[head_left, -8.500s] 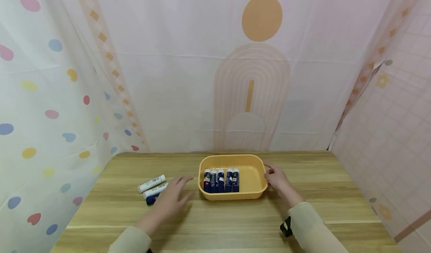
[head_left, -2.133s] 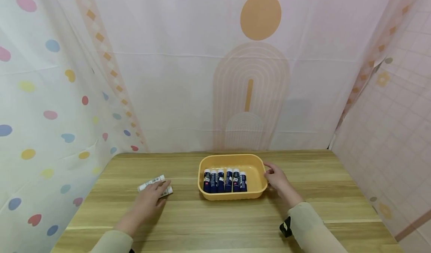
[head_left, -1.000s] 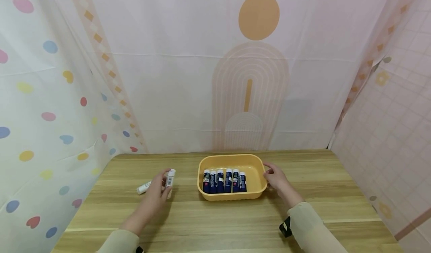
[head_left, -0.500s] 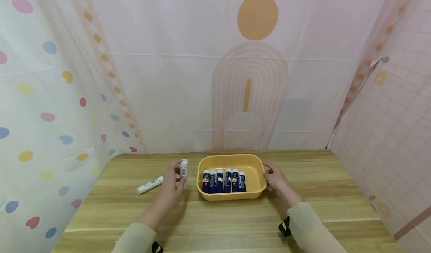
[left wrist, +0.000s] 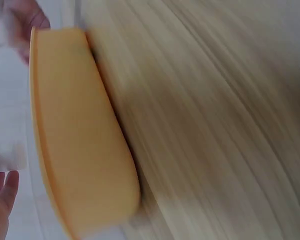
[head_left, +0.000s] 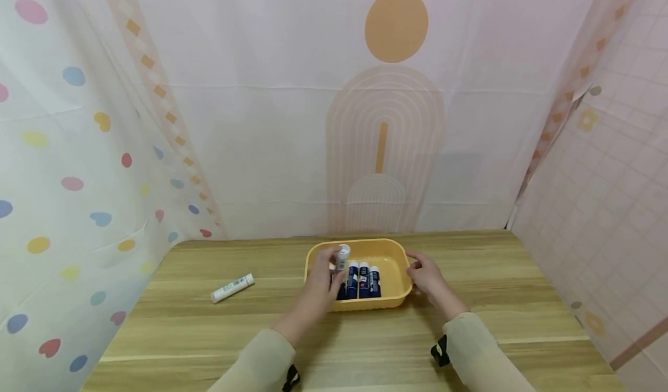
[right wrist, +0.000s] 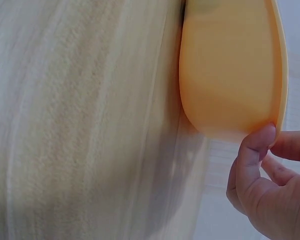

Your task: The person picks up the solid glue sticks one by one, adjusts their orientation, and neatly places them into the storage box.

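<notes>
A white glue stick (head_left: 341,256) stands nearly upright in my left hand (head_left: 313,285), pinched between thumb and fingers over the left part of the yellow plastic basket (head_left: 378,304). In the left wrist view, the glue stick (left wrist: 6,157) shows above the basket's rim level, with the fingertips (left wrist: 10,182) on it. Inside the basket lie several dark blue glue sticks (head_left: 363,279) with white caps, side by side; my left hand hides some of them. My right hand (head_left: 430,276) holds the basket's right rim, thumb and fingers at the edge, as the right wrist view also shows.
Another white glue stick (head_left: 232,288) lies slanted on the wooden table (head_left: 209,345), left of the basket. Behind the table hangs a patterned curtain (head_left: 282,166), with further cloth along the left and right sides.
A blue glue stick joined the row in the basket. My left hand then picked one white glue stick off the table and carried it right, over the basket. My right hand stayed at the rim.
</notes>
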`<state>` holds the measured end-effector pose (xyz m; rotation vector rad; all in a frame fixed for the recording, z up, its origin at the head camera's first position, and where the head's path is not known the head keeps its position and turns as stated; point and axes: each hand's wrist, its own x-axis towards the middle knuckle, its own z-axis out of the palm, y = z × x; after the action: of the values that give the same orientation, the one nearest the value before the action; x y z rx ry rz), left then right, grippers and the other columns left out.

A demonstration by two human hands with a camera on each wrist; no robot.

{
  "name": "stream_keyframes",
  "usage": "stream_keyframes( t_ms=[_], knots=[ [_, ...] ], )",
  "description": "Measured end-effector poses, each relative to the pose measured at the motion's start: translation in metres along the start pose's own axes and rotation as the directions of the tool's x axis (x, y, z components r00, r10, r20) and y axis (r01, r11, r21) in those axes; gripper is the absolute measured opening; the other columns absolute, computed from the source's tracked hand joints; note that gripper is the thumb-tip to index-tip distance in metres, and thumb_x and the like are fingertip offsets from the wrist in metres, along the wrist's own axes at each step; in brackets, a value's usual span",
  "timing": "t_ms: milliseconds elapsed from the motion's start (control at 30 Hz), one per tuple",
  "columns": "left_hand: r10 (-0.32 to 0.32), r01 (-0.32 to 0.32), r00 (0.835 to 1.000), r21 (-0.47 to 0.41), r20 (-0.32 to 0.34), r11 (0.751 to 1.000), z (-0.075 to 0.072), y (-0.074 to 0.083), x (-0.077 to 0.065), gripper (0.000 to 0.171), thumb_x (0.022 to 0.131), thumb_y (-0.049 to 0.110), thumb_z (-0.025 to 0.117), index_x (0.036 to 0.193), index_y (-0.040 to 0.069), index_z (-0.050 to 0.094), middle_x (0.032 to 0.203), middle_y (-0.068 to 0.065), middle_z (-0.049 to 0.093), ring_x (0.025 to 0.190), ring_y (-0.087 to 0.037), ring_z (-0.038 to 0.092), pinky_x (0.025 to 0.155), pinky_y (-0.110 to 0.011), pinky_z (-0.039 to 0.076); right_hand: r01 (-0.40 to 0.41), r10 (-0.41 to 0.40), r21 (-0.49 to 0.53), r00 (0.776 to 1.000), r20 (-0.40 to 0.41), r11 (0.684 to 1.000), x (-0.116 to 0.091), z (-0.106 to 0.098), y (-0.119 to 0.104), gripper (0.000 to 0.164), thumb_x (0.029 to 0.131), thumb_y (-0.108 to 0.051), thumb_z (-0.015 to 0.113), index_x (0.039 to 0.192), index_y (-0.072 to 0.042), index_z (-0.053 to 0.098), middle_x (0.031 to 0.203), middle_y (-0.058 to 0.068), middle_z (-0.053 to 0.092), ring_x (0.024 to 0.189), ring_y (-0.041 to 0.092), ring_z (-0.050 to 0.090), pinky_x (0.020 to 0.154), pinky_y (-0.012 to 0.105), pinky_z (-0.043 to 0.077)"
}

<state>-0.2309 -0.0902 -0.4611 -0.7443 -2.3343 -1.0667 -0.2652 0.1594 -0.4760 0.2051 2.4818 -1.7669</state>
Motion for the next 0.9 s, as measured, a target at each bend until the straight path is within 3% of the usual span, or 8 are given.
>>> stream_keyframes(
  t_ms=[133, 300, 467, 600, 767, 900],
  knots=[
    [0.001, -0.001, 1.000, -0.002, 0.022, 1.000, 0.020, 0.013, 0.007, 0.050, 0.089, 0.000, 0.062, 0.131, 0.006, 0.035, 0.111, -0.014, 0.047, 0.094, -0.022, 0.056, 0.076, -0.032, 0.055, -0.001, 0.001, -0.003, 1.000, 0.003, 1.000, 0.000, 0.001, 0.000, 0.045, 0.091, 0.003, 0.051, 0.135, 0.000, 0.047, 0.089, 0.009, 0.046, 0.060, 0.014, 0.046, 0.052, 0.026, 0.045],
    [-0.120, 0.127, 0.989, -0.079, 0.084, 0.989, 0.050, 0.026, 0.016, 0.050, 0.092, 0.006, 0.060, 0.135, 0.010, 0.034, 0.111, -0.010, 0.047, 0.095, -0.018, 0.053, 0.077, -0.028, 0.053, 0.008, -0.008, -0.013, 1.000, -0.012, 1.000, -0.001, 0.000, 0.001, 0.045, 0.090, 0.004, 0.051, 0.135, 0.000, 0.047, 0.089, 0.010, 0.048, 0.060, 0.014, 0.047, 0.052, 0.026, 0.045],
    [-0.223, 0.236, 0.969, -0.135, 0.102, 0.962, 0.074, 0.036, 0.021, 0.049, 0.091, 0.007, 0.060, 0.134, 0.011, 0.035, 0.107, -0.008, 0.047, 0.092, -0.015, 0.051, 0.076, -0.024, 0.050, 0.017, -0.018, -0.014, 1.000, -0.007, 1.000, -0.003, 0.000, 0.000, 0.045, 0.090, 0.004, 0.051, 0.135, 0.001, 0.047, 0.088, 0.010, 0.049, 0.058, 0.014, 0.047, 0.050, 0.027, 0.045],
    [-0.293, 0.304, 0.950, -0.108, 0.111, 0.946, 0.086, 0.039, 0.023, 0.050, 0.090, 0.007, 0.062, 0.133, 0.010, 0.036, 0.109, -0.008, 0.047, 0.092, -0.014, 0.050, 0.078, -0.025, 0.049, 0.019, -0.020, -0.015, 1.000, -0.012, 1.000, -0.003, 0.000, 0.000, 0.045, 0.089, 0.004, 0.051, 0.134, 0.001, 0.047, 0.088, 0.011, 0.049, 0.060, 0.015, 0.048, 0.050, 0.026, 0.045],
    [-0.404, 0.409, 0.908, -0.024, 0.108, 0.912, 0.098, 0.040, 0.028, 0.054, 0.087, 0.006, 0.066, 0.133, 0.012, 0.040, 0.112, -0.011, 0.051, 0.094, -0.018, 0.052, 0.082, -0.033, 0.049, 0.009, -0.010, -0.040, 1.000, -0.012, 0.999, -0.003, -0.001, -0.002, 0.045, 0.091, 0.003, 0.051, 0.135, 0.000, 0.047, 0.090, 0.010, 0.048, 0.061, 0.015, 0.047, 0.051, 0.027, 0.046],
    [-0.450, 0.450, 0.886, 0.029, 0.110, 0.893, 0.106, 0.040, 0.031, 0.054, 0.084, 0.006, 0.069, 0.132, 0.015, 0.044, 0.110, -0.013, 0.054, 0.092, -0.022, 0.056, 0.081, -0.037, 0.050, -0.012, 0.012, -0.035, 1.000, -0.011, 0.999, -0.003, -0.001, -0.002, 0.045, 0.091, 0.002, 0.051, 0.136, -0.002, 0.047, 0.090, 0.010, 0.048, 0.059, 0.014, 0.046, 0.051, 0.027, 0.045]
  ],
)
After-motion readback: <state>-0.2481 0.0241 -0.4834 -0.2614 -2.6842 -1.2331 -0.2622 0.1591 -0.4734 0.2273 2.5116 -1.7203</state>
